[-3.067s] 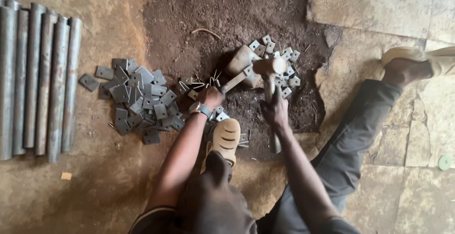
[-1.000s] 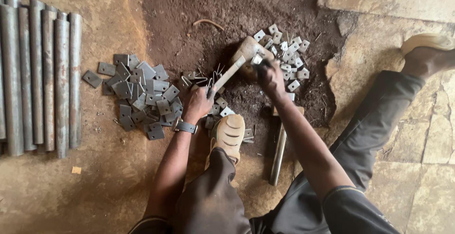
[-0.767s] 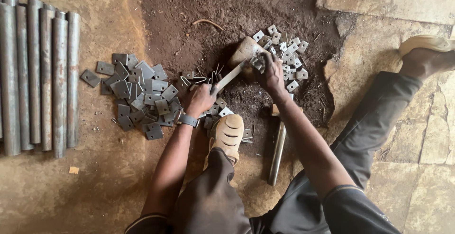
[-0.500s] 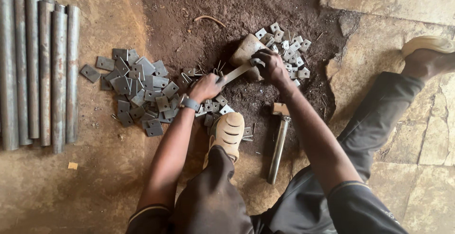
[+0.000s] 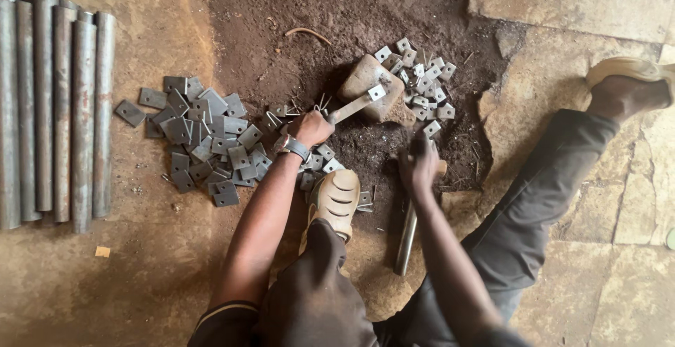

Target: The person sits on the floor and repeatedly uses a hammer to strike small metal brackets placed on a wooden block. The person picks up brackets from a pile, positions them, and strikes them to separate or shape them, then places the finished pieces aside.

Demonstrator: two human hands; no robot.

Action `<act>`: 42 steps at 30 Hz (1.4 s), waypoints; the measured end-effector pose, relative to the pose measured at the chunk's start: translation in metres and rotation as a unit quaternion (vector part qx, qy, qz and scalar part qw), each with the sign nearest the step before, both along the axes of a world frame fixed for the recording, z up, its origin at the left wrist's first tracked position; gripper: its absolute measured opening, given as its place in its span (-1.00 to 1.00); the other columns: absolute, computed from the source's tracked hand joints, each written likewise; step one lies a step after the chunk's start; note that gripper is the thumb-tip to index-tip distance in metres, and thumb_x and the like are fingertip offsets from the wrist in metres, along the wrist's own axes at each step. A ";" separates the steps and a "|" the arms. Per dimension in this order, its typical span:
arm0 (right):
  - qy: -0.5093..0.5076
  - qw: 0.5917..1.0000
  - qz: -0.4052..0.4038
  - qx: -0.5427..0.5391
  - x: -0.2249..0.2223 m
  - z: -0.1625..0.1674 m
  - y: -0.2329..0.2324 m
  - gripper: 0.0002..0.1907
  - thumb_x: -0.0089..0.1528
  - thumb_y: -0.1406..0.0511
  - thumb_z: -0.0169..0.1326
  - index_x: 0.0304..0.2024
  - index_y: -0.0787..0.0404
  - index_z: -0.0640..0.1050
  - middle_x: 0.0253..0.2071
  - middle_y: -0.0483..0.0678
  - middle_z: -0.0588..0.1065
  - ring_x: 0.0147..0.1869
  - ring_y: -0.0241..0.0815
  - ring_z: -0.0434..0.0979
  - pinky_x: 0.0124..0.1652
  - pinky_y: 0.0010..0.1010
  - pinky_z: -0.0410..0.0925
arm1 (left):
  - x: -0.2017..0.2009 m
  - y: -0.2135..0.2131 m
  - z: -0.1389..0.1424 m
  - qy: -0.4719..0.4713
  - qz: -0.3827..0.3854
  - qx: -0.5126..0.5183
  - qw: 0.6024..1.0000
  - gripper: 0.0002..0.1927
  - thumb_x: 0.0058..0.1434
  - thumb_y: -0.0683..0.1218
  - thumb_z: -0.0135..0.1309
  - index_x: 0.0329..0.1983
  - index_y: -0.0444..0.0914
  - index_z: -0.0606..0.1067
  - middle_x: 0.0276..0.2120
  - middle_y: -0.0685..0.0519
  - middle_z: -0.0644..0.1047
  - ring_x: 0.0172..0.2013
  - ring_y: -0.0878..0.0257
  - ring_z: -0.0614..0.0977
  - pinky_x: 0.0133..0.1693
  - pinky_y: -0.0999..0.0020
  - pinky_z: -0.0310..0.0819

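Here, a person sits on a dirt-and-stone workshop floor (image 5: 105, 284), seen from above by a head-worn cam. The left hand (image 5: 311, 128), a watch (image 5: 293, 147) on its wrist, has its fingers pressed together around a flat metal strip (image 5: 355, 106); the strip's far end, w/ a small square plate on it, rests on top of a tan stone block (image 5: 367, 80) set in the dark soil. The right hand (image 5: 418, 165) is down on the head end of a hammer (image 5: 409, 227), fingers curled over it; the hammer's long handle lies on the ground, running back toward the person btwn the legs. Whether the right fingers are fully closed on it cannot be told, as the back of the hand hides them.

Just beyond & right of the block lies a scatter of small bright square plates (image 5: 422, 80), some touching the block's edge. To the left of the left hand sits a larger pile of dull grey rectangular plates (image 5: 197, 139), overlapping each other, w/ a few more spread near the wrist. The person's left foot, in a beige slotted shoe (image 5: 336, 198), is planted just below the left hand; the right leg, in dark trousers (image 5: 541, 199), stretches to the right, w/ the other shoe (image 5: 622, 71) near the frame's edge on stone slabs. Along the far left edge, well apart from the work, a row of grey metal pipes (image 5: 56, 108) lies side by side.
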State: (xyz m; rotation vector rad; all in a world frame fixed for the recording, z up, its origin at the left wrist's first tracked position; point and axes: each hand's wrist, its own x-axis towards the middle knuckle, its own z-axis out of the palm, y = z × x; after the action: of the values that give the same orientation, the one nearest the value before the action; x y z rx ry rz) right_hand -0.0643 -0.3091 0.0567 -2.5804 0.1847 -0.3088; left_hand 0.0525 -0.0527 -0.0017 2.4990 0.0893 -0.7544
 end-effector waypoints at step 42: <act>0.191 0.947 -0.048 0.254 0.070 0.134 -0.007 -0.48 0.17 0.42 0.25 0.10 0.29 0.31 -0.29 0.07 0.56 -0.49 -0.19 0.63 -0.50 -0.39 0.54 | -0.013 -0.001 0.000 0.106 0.009 -0.005 0.994 -0.21 0.37 0.44 -0.28 -0.34 -0.28 0.65 -0.38 -0.20 0.66 -0.33 -0.13 0.71 -0.32 -0.04 0.51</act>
State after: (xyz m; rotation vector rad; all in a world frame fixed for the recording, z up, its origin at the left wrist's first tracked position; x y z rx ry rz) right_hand 0.0053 -0.3163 0.1908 -2.0917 0.4652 0.1929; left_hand 0.0391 -0.0540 -0.0014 2.3973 0.1829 -1.0075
